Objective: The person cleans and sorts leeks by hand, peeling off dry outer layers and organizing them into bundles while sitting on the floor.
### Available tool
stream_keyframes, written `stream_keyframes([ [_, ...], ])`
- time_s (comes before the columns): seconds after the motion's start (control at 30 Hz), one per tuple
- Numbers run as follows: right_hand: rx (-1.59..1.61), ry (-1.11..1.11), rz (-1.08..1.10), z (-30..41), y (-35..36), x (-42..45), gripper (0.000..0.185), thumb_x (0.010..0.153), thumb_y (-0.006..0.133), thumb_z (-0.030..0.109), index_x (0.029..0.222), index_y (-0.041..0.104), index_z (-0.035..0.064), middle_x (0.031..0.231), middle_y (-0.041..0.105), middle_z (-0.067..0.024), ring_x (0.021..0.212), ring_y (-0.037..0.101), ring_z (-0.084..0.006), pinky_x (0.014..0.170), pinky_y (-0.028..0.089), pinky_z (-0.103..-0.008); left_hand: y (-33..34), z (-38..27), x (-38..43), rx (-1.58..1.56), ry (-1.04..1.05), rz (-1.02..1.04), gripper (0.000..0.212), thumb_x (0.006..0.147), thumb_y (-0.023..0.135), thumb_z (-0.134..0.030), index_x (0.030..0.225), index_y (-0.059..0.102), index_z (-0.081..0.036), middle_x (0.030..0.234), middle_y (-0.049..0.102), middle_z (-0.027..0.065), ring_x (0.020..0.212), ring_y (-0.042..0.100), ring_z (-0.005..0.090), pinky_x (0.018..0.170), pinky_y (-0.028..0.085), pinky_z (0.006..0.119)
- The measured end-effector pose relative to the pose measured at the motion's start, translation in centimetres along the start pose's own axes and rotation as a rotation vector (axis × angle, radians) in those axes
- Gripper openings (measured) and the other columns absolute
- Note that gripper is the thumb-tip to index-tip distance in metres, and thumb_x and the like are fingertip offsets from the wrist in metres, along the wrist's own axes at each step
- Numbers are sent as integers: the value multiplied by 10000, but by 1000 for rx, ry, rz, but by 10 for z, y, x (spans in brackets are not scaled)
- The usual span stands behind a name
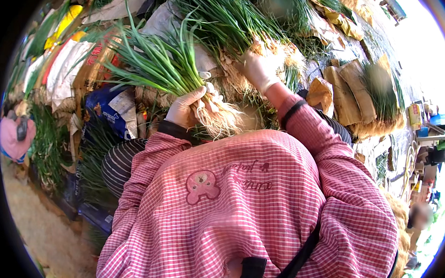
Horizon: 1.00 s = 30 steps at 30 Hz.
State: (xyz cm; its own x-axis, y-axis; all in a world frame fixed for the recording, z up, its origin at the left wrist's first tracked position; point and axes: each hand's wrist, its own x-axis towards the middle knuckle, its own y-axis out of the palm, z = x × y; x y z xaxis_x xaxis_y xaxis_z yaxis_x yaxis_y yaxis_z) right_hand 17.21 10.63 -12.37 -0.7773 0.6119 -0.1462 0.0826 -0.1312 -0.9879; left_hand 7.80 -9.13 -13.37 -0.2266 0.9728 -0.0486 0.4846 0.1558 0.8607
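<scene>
A bunch of green onions [171, 70] is gripped near its white bulbs by my gloved left hand [185, 107]; the leaves fan to the upper left and the pale roots hang to the lower right. My gloved right hand [256, 70] reaches to the root end of a larger pile of green onions [228, 19] in front of me. Its fingers are partly hidden among the stems and roots, so whether they hold any cannot be told.
A blue printed bag [111, 110] lies left of my left hand. Further right are brown cardboard pieces [349, 92] and a rooted bundle of onions [382, 94]. More bundles and white sacks [65, 71] line the left. A person in pink [16, 135] is at the far left.
</scene>
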Motion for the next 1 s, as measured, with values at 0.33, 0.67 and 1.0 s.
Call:
stream_keyframes([
  [0.33, -36, -232, 457, 17, 8, -58, 359, 784, 554, 235, 1084, 506, 45, 955, 580, -112, 876, 566, -225, 739, 479, -307, 3, -12, 0, -101, -23, -163, 226, 823, 513, -169, 852, 557, 51, 948, 575, 172, 1110, 444, 270, 919, 374, 416],
  [0.67, -378, -49, -164, -35, -13, 2, 284, 835, 486, 356, 937, 580, 107, 765, 621, -77, 643, 599, -179, 623, 488, -315, -34, 0, 14, -299, -46, 86, 346, 818, 538, -239, 1088, 486, -29, 872, 557, 80, 837, 540, 198, 729, 466, 352],
  [1.0, 279, -512, 56, 12, 20, -61, 272, 827, 497, 282, 998, 526, 73, 759, 590, -125, 603, 586, -268, 585, 490, -322, 1, 7, 6, 182, -256, -216, 244, 858, 459, -182, 961, 527, 28, 784, 596, 120, 704, 595, 199, 667, 486, 305],
])
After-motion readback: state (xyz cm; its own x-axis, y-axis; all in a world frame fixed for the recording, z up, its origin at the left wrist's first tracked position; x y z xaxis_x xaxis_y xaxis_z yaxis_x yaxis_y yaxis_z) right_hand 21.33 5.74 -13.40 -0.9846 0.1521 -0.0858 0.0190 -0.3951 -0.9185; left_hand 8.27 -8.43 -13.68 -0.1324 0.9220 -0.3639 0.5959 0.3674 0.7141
